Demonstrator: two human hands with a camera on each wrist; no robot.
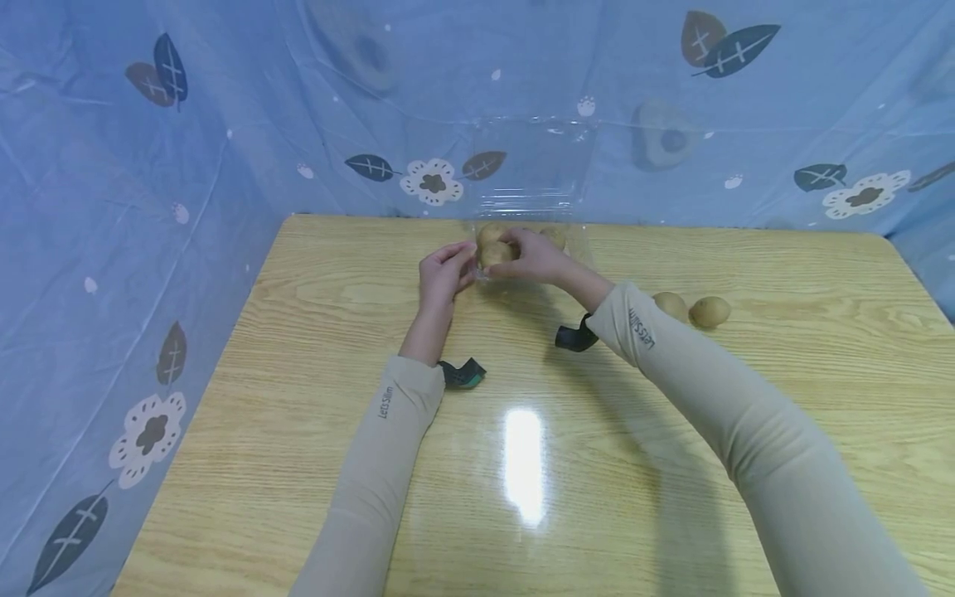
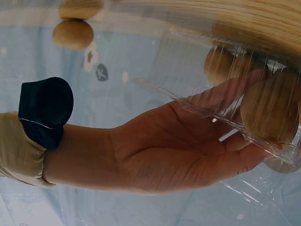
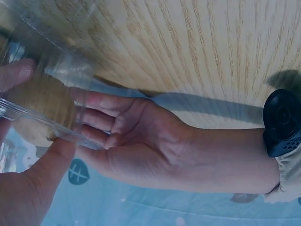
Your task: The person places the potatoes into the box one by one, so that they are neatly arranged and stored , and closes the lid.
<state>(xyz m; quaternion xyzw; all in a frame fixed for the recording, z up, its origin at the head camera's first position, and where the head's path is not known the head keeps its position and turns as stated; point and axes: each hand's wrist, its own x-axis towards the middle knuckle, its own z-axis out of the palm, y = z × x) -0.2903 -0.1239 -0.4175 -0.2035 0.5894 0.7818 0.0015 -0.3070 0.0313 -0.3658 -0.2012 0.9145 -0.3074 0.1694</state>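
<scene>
So from the head cam, both hands meet at the far middle of the wooden table (image 1: 313, 464), right at a clear plastic box (image 1: 531, 199) whose lid stands up against the blue floral sheet (image 1: 112, 207). My right hand (image 1: 539, 257) has its fingers curled over a potato (image 1: 494, 251) at the box's near left rim, so it's the nearer one; my left hand (image 1: 443, 274) sits just left of it, fingers relaxed against the box edge. Two loose potatoes (image 1: 690, 309) lie side by side near my right forearm.

Left wrist cam: the right hand (image 2: 188, 150) shows palm-on, fingers reaching under the ribbed clear wall (image 2: 221, 113), a potato (image 2: 268, 110) behind the plastic.

Right wrist cam: the left hand (image 3: 136, 141) is loosely spread with fingertips on the box rim (image 3: 56, 132), and the held potato (image 3: 42, 106) is just beyond them, pinned by my right thumb (image 3: 51, 160).
</scene>
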